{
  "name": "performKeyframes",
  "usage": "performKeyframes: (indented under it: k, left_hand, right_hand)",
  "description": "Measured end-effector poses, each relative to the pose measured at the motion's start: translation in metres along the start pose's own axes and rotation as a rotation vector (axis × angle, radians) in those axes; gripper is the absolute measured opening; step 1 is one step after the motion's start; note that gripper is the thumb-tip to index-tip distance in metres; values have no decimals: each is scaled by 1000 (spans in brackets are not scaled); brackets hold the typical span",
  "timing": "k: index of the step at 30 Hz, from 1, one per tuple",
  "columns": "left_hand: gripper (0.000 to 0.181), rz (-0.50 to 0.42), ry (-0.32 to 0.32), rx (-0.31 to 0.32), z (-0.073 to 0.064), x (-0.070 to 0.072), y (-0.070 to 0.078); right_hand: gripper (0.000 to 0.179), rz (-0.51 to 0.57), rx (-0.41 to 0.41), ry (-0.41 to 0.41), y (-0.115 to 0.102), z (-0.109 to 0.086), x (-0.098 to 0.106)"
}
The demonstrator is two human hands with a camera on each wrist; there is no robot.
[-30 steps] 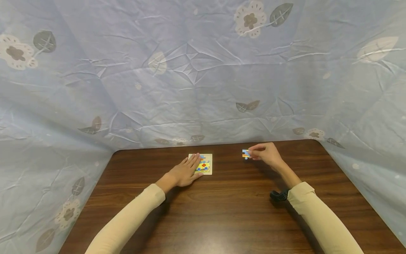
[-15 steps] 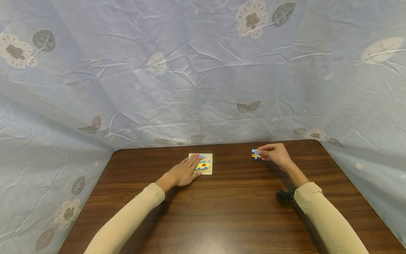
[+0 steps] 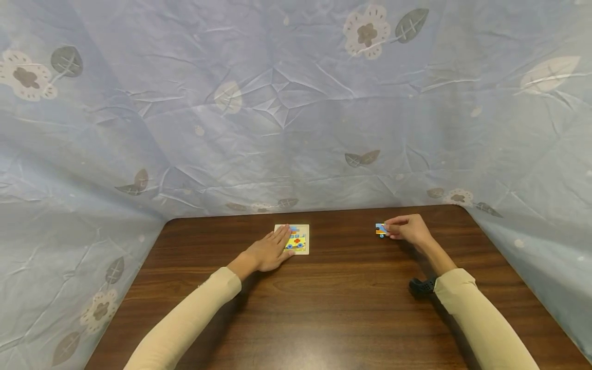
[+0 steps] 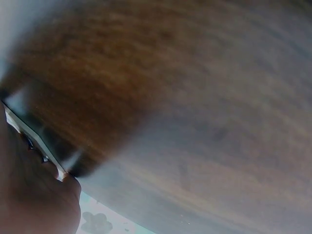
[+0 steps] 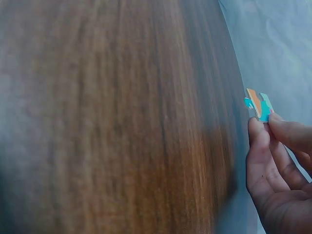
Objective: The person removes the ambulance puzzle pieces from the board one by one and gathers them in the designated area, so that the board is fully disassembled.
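A small jigsaw puzzle with a pale frame [image 3: 307,246] and a yellow vehicle with a red cross lies on the table. My left hand [image 3: 267,253] rests on its left part with the fingers straight, covering that side. Off to the right, my right hand [image 3: 409,229] pinches a blue, orange and yellow puzzle piece [image 3: 380,229] between thumb and fingers. In the right wrist view the same piece [image 5: 259,105] sticks out past the fingertips. The left wrist view catches only part of the left hand [image 4: 41,202] at the puzzle's edge.
The dark wooden table [image 3: 296,308] has rounded far corners. A blue-grey curtain [image 3: 287,128] with flowers and leaves encloses its back and sides. A black band [image 3: 422,285] is on the right wrist.
My right hand has moved to the right with the puzzle piece, and lately a little lower in view. The left hand and the framed puzzle have stayed put.
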State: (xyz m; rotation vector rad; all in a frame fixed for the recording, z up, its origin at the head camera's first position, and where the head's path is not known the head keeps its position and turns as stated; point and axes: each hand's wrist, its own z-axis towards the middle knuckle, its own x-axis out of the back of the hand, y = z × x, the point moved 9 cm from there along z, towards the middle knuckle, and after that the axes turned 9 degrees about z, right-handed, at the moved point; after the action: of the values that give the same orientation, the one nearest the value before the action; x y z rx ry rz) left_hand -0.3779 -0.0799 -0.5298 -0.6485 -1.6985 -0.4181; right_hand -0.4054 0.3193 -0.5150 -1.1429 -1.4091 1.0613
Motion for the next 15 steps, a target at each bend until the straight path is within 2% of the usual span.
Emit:
performKeyframes:
  k: [8, 15]
  left_hand:
    - [80, -6, -12, 21, 3, -5, -2]
    - [80, -8, -19, 30, 3, -3, -2]
  right_hand:
    - [39, -57, -22, 14, 3, 8, 4]
    - [33, -102, -28, 9, 2, 15, 1]
